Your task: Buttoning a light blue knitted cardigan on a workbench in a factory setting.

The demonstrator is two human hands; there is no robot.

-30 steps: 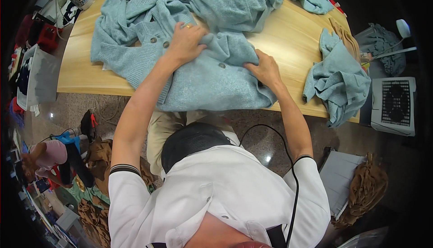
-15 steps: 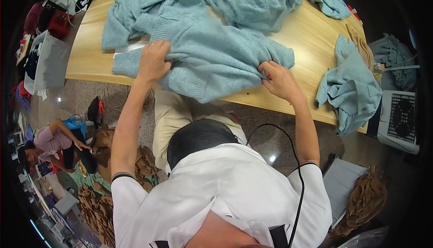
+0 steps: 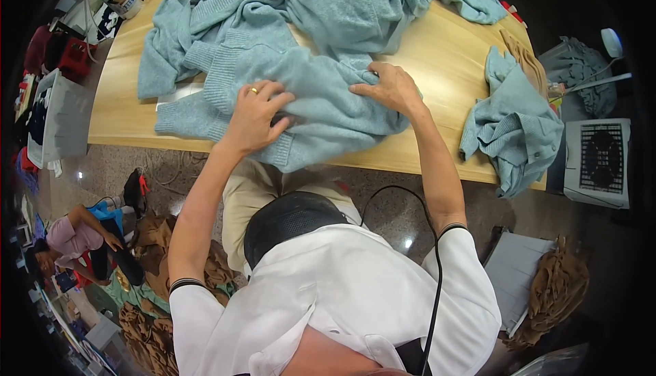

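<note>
A light blue-green knitted sweater (image 3: 321,119) lies rumpled along the near edge of the wooden table, with its ribbed hem and a cuff toward the left. Resting on its left part is my left hand (image 3: 258,117), fingers spread over the knit and a ring on one of them. At the sweater's far right side, my right hand (image 3: 393,91) touches the cloth with thumb and forefinger apart; its other fingers are partly hidden. Beyond both hands a heap of similar blue-green knitwear (image 3: 355,10) covers the far part of the table.
Another blue-green knitted garment (image 3: 516,126) hangs over the right edge of the table (image 3: 437,41), beside a tan piece. A white ventilated box (image 3: 598,160) stands right of it. Brown garments (image 3: 557,294) lie lower right; a seated person (image 3: 75,239) is at lower left.
Both hands have loosened from their grip on the sweater and spread their fingers. My right hand has moved left and farther away; the sweater's right end is drawn in.
</note>
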